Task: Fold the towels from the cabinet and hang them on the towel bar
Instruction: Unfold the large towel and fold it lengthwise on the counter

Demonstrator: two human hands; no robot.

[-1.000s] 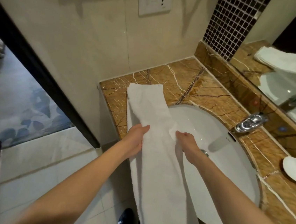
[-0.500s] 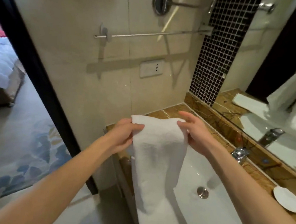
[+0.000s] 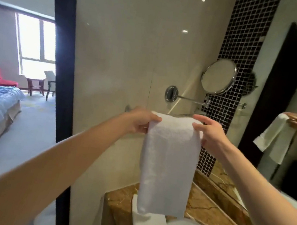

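**Item: folded white towel, held up at the wall**

A folded white towel [image 3: 169, 162] is held by its top fold, with the left hand [image 3: 139, 121] clamped on the edge at 9 o'clock and the right hand [image 3: 208, 132] pinching the edge at 3 o'clock. The cloth hangs straight down above the marble counter [image 3: 205, 208]. The towel bar [image 3: 128, 108] is mostly hidden behind the hands; contact cannot be judged. A round mirror [image 3: 219, 76] is mounted at 1 o'clock. A second towel [image 3: 148, 224] lies at 6 o'clock.
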